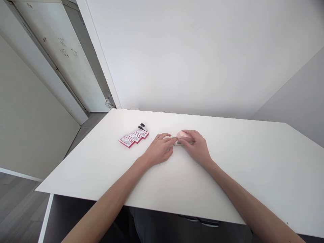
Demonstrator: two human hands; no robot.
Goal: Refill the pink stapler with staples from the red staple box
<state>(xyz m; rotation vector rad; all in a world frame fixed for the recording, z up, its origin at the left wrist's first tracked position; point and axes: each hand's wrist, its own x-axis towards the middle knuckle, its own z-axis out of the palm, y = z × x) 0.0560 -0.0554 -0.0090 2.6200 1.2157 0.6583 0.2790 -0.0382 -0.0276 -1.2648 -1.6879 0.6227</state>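
Observation:
Both my hands meet near the middle of a white table (227,175). My right hand (196,145) is closed round a small pink stapler (182,135), holding it just above the tabletop. My left hand (159,148) lies beside it with fingers curled, its fingertips pinching at something small and partly hidden under the stapler's front (178,143). What that small item is I cannot make out.
To the left of my hands lie three red-and-white staple boxes (133,137) in a row, with a small black-and-white staple remover (143,127) behind them. A white wall rises behind the table; a door stands at the far left.

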